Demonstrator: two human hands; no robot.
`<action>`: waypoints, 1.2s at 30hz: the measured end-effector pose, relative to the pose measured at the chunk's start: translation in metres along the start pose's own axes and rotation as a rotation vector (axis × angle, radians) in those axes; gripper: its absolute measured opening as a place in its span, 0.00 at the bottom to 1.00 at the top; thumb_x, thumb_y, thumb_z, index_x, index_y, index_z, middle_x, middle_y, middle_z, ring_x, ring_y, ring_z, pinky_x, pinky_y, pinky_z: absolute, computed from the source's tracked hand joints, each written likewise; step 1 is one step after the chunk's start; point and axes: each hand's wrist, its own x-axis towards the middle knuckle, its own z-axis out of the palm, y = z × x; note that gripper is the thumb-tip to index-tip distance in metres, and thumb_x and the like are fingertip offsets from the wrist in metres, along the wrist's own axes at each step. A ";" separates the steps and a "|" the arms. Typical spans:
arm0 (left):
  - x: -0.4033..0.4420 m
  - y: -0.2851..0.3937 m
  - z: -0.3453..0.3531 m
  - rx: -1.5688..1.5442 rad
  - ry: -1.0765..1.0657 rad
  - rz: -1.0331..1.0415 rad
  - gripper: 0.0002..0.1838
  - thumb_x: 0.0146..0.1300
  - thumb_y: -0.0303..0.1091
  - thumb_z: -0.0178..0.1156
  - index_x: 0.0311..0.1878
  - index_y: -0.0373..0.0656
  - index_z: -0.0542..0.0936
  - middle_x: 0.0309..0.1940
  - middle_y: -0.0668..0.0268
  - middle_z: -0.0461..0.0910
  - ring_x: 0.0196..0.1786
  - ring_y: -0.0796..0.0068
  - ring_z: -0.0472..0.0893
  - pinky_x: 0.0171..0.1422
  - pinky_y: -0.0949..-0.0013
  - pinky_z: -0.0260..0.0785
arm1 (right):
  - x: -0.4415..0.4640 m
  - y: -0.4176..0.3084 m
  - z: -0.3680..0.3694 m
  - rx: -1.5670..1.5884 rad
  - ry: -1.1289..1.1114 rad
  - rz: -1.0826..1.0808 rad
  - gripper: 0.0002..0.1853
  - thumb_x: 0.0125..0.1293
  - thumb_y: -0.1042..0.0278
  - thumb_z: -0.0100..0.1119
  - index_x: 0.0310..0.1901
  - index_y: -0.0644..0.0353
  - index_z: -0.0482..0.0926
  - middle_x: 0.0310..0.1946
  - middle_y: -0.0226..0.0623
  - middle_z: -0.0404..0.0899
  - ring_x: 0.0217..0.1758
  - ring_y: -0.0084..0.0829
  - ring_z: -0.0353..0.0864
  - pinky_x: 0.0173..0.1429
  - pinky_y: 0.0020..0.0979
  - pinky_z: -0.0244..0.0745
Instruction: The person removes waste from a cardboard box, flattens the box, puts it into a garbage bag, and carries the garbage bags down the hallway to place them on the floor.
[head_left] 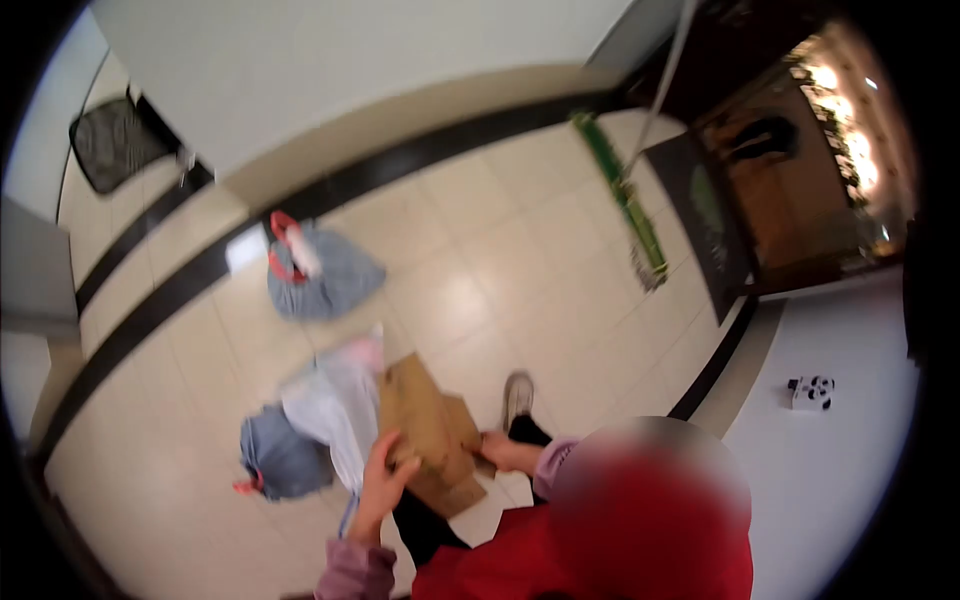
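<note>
A flattened piece of brown cardboard box (415, 410) is tilted in front of my legs. My left hand (382, 478) is closed on its left edge, with the thumb over the face of the board. At the right edge, the fingers of my right hand (508, 453) are wrapped round a folded flap, partly hidden by it. Just left of the cardboard lies a crumpled white plastic bag (335, 405), blurred at its pinkish top. Beside that bag rests a grey-blue garbage bag (285, 455) with a red drawstring.
Another tied grey-blue garbage bag (325, 275) stands farther along the tiled floor (450, 240). A wide green mop (625, 200) lies near the dark doormat (700, 220) at the doorway. A mesh-backed chair (118, 145) is at the left. My shoe (517, 397) is close to the cardboard.
</note>
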 end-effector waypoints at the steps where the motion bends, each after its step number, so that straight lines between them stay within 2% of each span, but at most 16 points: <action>1: 0.016 -0.020 0.012 0.040 0.006 -0.034 0.28 0.49 0.32 0.61 0.54 0.36 0.64 0.54 0.56 0.63 0.57 0.64 0.64 0.60 0.68 0.56 | 0.030 0.019 -0.012 0.030 -0.037 0.041 0.22 0.52 0.60 0.60 0.46 0.64 0.71 0.39 0.38 0.76 0.38 0.32 0.75 0.41 0.33 0.72; 2: 0.035 -0.038 0.023 0.076 0.013 -0.077 0.28 0.49 0.32 0.61 0.54 0.37 0.64 0.53 0.56 0.64 0.56 0.64 0.65 0.59 0.68 0.56 | 0.059 0.036 -0.024 0.056 -0.076 0.091 0.23 0.53 0.59 0.60 0.46 0.65 0.70 0.39 0.37 0.76 0.39 0.32 0.75 0.41 0.34 0.72; 3: 0.056 -0.042 0.032 0.072 0.015 -0.131 0.27 0.50 0.33 0.60 0.54 0.37 0.64 0.52 0.56 0.64 0.56 0.64 0.64 0.60 0.69 0.55 | 0.060 0.025 -0.028 0.116 -0.025 0.078 0.23 0.55 0.55 0.55 0.44 0.66 0.71 0.31 0.39 0.75 0.29 0.32 0.75 0.33 0.32 0.71; 4: 0.059 -0.069 0.031 0.040 0.026 -0.120 0.28 0.50 0.32 0.60 0.54 0.38 0.63 0.53 0.56 0.64 0.57 0.66 0.63 0.60 0.69 0.54 | 0.083 0.047 -0.029 0.230 -0.122 0.117 0.22 0.56 0.55 0.54 0.46 0.64 0.69 0.34 0.37 0.75 0.32 0.31 0.75 0.33 0.32 0.72; 8: 0.103 -0.135 0.049 -0.100 0.030 -0.209 0.27 0.55 0.33 0.55 0.58 0.39 0.59 0.53 0.58 0.63 0.56 0.68 0.62 0.60 0.70 0.52 | 0.135 0.050 -0.042 0.316 -0.221 0.298 0.21 0.60 0.54 0.47 0.50 0.60 0.64 0.40 0.33 0.72 0.36 0.26 0.74 0.31 0.32 0.73; 10: 0.114 -0.188 0.063 -0.112 0.081 -0.257 0.27 0.56 0.33 0.54 0.58 0.39 0.58 0.53 0.58 0.63 0.56 0.69 0.62 0.60 0.70 0.53 | 0.167 0.073 -0.045 0.273 -0.162 0.393 0.20 0.61 0.53 0.45 0.48 0.59 0.64 0.35 0.32 0.72 0.35 0.27 0.74 0.32 0.33 0.73; 12: 0.127 -0.228 0.077 -0.207 0.075 -0.364 0.29 0.55 0.32 0.57 0.59 0.41 0.58 0.55 0.58 0.61 0.58 0.69 0.60 0.59 0.70 0.54 | 0.197 0.087 -0.049 0.103 -0.060 0.491 0.21 0.60 0.54 0.46 0.48 0.61 0.66 0.34 0.37 0.73 0.34 0.31 0.74 0.35 0.34 0.73; 15: 0.126 -0.261 0.104 -0.224 0.044 -0.358 0.31 0.54 0.30 0.58 0.60 0.43 0.58 0.60 0.63 0.56 0.61 0.71 0.58 0.60 0.72 0.54 | 0.227 0.139 -0.079 -0.953 0.130 -0.042 0.21 0.58 0.57 0.49 0.48 0.65 0.67 0.34 0.42 0.74 0.34 0.34 0.74 0.39 0.33 0.71; 16: 0.124 -0.266 0.109 -0.263 0.069 -0.362 0.31 0.53 0.31 0.59 0.60 0.43 0.58 0.61 0.62 0.55 0.62 0.70 0.57 0.60 0.70 0.54 | 0.226 0.141 -0.091 -0.797 0.303 -0.230 0.22 0.56 0.60 0.51 0.49 0.66 0.68 0.35 0.46 0.75 0.36 0.32 0.74 0.41 0.29 0.69; 17: 0.125 -0.270 0.113 -0.304 0.096 -0.358 0.31 0.53 0.33 0.60 0.59 0.43 0.59 0.62 0.62 0.53 0.62 0.68 0.56 0.60 0.68 0.54 | 0.214 0.119 -0.092 -0.368 0.333 -0.259 0.20 0.57 0.60 0.52 0.48 0.64 0.68 0.33 0.39 0.74 0.36 0.27 0.72 0.40 0.27 0.68; 18: 0.125 -0.272 0.115 -0.343 0.128 -0.351 0.31 0.52 0.34 0.60 0.59 0.44 0.60 0.63 0.61 0.52 0.63 0.66 0.55 0.59 0.66 0.54 | 0.194 0.086 -0.090 -0.017 0.227 -0.157 0.20 0.59 0.58 0.51 0.48 0.61 0.68 0.32 0.32 0.72 0.36 0.22 0.70 0.39 0.23 0.66; 19: 0.126 -0.266 0.114 -0.390 0.113 -0.344 0.32 0.53 0.35 0.60 0.60 0.44 0.59 0.64 0.60 0.48 0.66 0.66 0.50 0.63 0.67 0.49 | 0.175 0.053 -0.087 0.152 0.070 -0.145 0.20 0.59 0.59 0.52 0.50 0.60 0.64 0.32 0.28 0.69 0.35 0.19 0.68 0.37 0.21 0.65; 22: 0.124 -0.274 0.112 -0.455 0.093 -0.346 0.33 0.54 0.34 0.58 0.62 0.46 0.57 0.65 0.61 0.45 0.67 0.68 0.46 0.66 0.68 0.43 | 0.176 0.040 -0.072 -0.076 -0.063 -0.320 0.23 0.58 0.63 0.55 0.53 0.59 0.61 0.33 0.30 0.69 0.35 0.20 0.67 0.38 0.22 0.65; 25: 0.122 -0.271 0.107 -0.751 0.124 -0.414 0.32 0.55 0.32 0.57 0.62 0.47 0.57 0.66 0.61 0.43 0.68 0.70 0.44 0.67 0.70 0.39 | 0.184 0.033 -0.058 -0.035 -0.026 -0.365 0.25 0.57 0.64 0.57 0.54 0.59 0.59 0.33 0.30 0.67 0.37 0.21 0.66 0.42 0.22 0.65; 30: 0.121 -0.261 0.105 -0.613 0.152 -0.385 0.27 0.56 0.29 0.55 0.60 0.48 0.62 0.66 0.62 0.45 0.67 0.71 0.48 0.66 0.71 0.45 | 0.181 0.031 -0.047 -0.015 0.036 -0.420 0.27 0.59 0.64 0.54 0.59 0.54 0.58 0.46 0.34 0.62 0.46 0.25 0.65 0.51 0.26 0.65; 36: 0.123 -0.262 0.115 -0.631 0.275 -0.403 0.20 0.53 0.23 0.54 0.51 0.45 0.72 0.64 0.61 0.50 0.63 0.71 0.56 0.62 0.71 0.51 | 0.183 0.031 -0.046 -0.057 0.097 -0.365 0.24 0.59 0.67 0.52 0.58 0.55 0.62 0.49 0.37 0.61 0.47 0.28 0.67 0.51 0.29 0.66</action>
